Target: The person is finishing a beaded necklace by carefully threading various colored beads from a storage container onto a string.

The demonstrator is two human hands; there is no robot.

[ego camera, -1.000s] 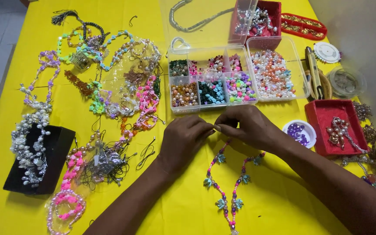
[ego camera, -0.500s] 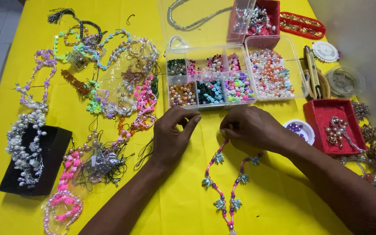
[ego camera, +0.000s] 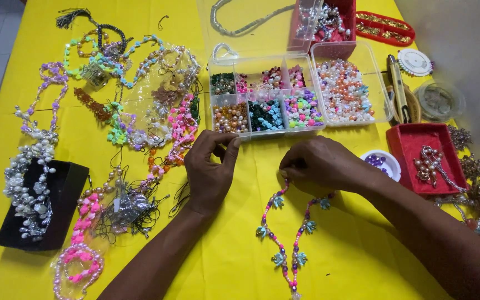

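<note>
My right hand [ego camera: 320, 165] pinches the top end of a pink bead strand with teal flower beads [ego camera: 284, 244], which trails toward me on the yellow table [ego camera: 362, 261]. My left hand [ego camera: 209, 166] hovers just in front of the clear compartmented bead box [ego camera: 295, 94], thumb and forefinger curled near each other close to the gold-bead compartment; I cannot see anything held in them. The two hands are a hand's width apart.
Several finished bead necklaces [ego camera: 140, 111] lie heaped at the left, with a pearl one on a black stand [ego camera: 40, 205]. At the right sit red boxes [ego camera: 423, 155] of jewellery, a small white dish of purple beads [ego camera: 381, 162], tools [ego camera: 398, 89] and a round clear container [ego camera: 440, 100].
My left hand has drawn away from the right, moving left and up toward the bead box. The right hand keeps its hold on the strand.
</note>
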